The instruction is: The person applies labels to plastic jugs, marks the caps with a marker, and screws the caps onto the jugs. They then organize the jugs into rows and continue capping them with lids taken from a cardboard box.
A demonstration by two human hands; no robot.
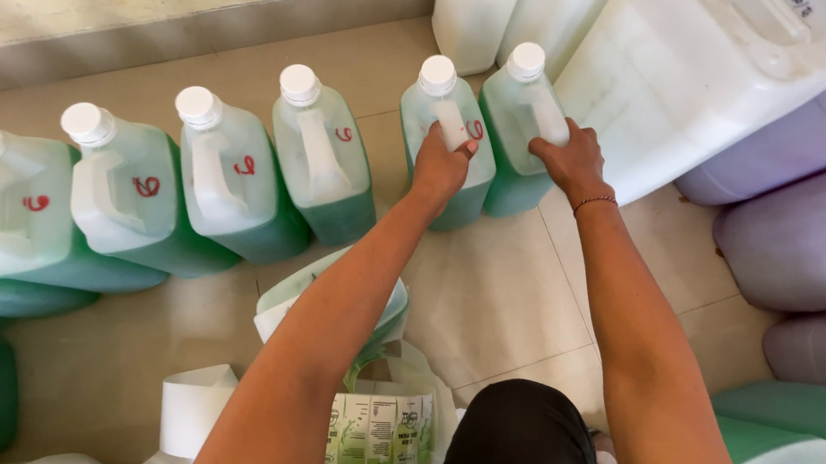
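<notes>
**Both hands on two green-filled jugs at the far end of the row**

Nearest the camera, a roll of printed green-and-white labels [379, 434] lies on the tiled floor [496, 297] beside the person's dark-clad knee [522, 447], with a strip of white backing paper [195, 403] curling off to the left. Just beyond it a jug lying on its side [282, 295] shows partly under the left forearm.

Farther out, the left hand [441, 164] is closed around the handle of a white-capped jug of green liquid [443, 126]. The right hand [570, 160], a thin bracelet at its wrist, grips the handle side of the neighbouring jug [518, 122], which stands just to the right and touches the first.

To the left, four more capped jugs [225, 188] stand in a row, each with a red mark. At the far right a large white jerrycan [710, 79] leans beside the right-hand jug, with pale purple containers [806, 233] behind it.
</notes>
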